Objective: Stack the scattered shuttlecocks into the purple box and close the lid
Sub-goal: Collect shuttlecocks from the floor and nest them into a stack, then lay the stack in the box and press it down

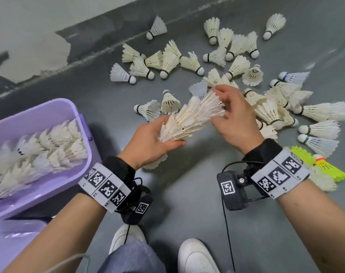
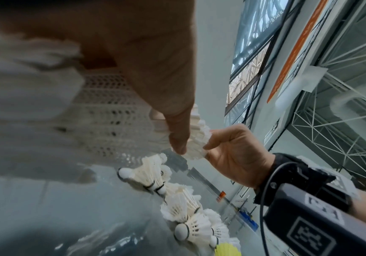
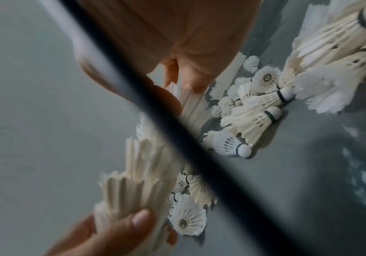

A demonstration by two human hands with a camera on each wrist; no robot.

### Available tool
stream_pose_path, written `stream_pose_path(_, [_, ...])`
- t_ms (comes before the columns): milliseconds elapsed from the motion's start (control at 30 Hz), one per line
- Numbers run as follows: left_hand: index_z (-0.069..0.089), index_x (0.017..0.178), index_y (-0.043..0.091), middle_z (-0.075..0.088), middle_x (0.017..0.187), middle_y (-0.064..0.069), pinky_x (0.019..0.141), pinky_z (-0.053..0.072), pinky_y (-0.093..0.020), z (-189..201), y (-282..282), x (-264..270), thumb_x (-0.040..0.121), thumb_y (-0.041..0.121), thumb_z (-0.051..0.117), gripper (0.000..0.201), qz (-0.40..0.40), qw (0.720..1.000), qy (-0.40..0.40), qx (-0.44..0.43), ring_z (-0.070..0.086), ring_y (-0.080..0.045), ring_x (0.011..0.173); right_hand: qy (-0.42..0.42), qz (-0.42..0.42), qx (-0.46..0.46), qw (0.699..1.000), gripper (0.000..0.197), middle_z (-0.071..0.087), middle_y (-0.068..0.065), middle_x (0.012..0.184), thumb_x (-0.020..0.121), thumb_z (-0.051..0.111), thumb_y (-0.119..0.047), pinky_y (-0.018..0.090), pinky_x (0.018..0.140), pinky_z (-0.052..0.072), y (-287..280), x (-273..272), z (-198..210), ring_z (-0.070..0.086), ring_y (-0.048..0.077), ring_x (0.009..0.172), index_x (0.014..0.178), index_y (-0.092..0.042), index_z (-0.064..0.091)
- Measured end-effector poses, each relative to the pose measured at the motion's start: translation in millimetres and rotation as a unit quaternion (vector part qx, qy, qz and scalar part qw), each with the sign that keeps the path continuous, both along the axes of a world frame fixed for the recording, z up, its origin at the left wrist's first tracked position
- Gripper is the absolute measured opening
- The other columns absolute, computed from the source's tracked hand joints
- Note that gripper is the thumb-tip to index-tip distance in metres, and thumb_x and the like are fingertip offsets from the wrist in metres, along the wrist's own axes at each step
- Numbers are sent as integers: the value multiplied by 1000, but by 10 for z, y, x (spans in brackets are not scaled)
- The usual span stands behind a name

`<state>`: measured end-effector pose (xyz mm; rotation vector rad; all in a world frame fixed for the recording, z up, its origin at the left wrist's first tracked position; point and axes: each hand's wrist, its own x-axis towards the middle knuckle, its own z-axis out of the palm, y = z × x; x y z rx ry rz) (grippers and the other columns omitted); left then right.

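Observation:
A nested stack of white shuttlecocks (image 1: 189, 120) hangs above the grey floor between my hands. My left hand (image 1: 153, 138) grips its lower end, with the thumb across the feathers. My right hand (image 1: 229, 113) pinches the upper end of the stack (image 2: 196, 138), fingers curled round the feather tips (image 3: 188, 100). The purple box (image 1: 55, 107) stands open at the left and holds several rows of stacked shuttlecocks (image 1: 39, 152). Many loose white shuttlecocks (image 1: 236, 62) lie scattered on the floor beyond and to the right of my hands.
A yellow-green shuttlecock (image 1: 323, 164) lies by my right wrist. The box's purple lid (image 1: 16, 237) lies at the bottom left. White shoes (image 1: 195, 257) are below my arms. A black cable (image 3: 177, 131) crosses the right wrist view. A pale worn floor patch (image 1: 29, 44) lies far left.

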<state>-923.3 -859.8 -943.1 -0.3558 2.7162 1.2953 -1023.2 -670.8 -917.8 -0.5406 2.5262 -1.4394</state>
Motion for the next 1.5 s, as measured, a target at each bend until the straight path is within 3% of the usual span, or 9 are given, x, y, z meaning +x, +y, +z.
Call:
stream_pose_path(167, [51,123,38,65,106,14,85,49,-35,356,-203,91,74,47,74,55,-1,996,40,-82,59,-12,97,6,20,-20,1000,36,42,-6,117,66,53,-14,5,85,37,-255,82,72,49,-3,96,100,-11,63])
stream_pose_path(300, [49,125,37,65,107,11,85,50,-37,670,-421,213,73,50,73,58,21,991,54,-121,60,-11,97,-12,32,-118,992,15,44,0,112,70,54,-28,8,83,34,-535,187,234,43,-15,93,81,-19,60])
stream_pose_path(433, [48,125,37,64,102,12,81,50,-34,847,-739,396,70,56,72,63,65,984,52,-155,60,-11,93,-71,52,-181,980,20,42,-8,115,81,52,-47,17,90,37,-934,297,356,50,1,103,77,-31,63])
stream_pose_path(533, [42,127,34,59,97,13,76,46,-32,864,-1068,639,66,55,76,72,121,977,28,-175,57,-13,88,-32,69,-148,986,26,38,-11,114,91,54,-36,1,80,34,-1317,456,321,45,-16,91,79,-14,63])
stream_pose_path(633, [36,133,23,57,89,6,70,44,-33,842,-1395,979,64,50,79,86,168,962,8,-215,55,-19,81,-11,124,-127,984,33,37,-3,117,87,59,-32,17,92,41,-1698,701,193,48,4,104,84,0,67])
stream_pose_path(800, [37,130,15,55,93,0,76,45,-37,764,-1849,1542,54,55,78,95,242,942,-53,-226,54,-23,85,-8,229,-73,971,30,38,1,112,90,62,-27,2,84,31,-2142,1196,117,44,5,91,64,-14,59])
stream_pose_path(1033, [53,121,16,62,107,-2,80,37,-28,420,-2178,1823,50,64,69,87,176,955,-163,-171,55,-22,98,10,310,137,941,48,35,-2,57,91,56,-35,28,57,15,-2488,1333,-4,37,23,68,54,-19,31])
stream_pose_path(1300, [42,123,20,57,116,-7,87,44,-36,-140,-2264,1825,63,64,71,80,109,955,-249,-119,53,-22,97,-6,371,304,877,38,36,0,62,93,49,-20,24,47,26,-2700,1375,-72,43,23,69,59,-15,33])
stream_pose_path(1500, [24,138,18,32,133,-5,100,39,-42,-261,-2243,1791,72,69,62,91,53,922,-353,-147,46,-28,116,52,419,401,813,36,37,3,72,88,50,-9,25,65,35,-2792,1475,-50,42,21,74,60,-15,29])
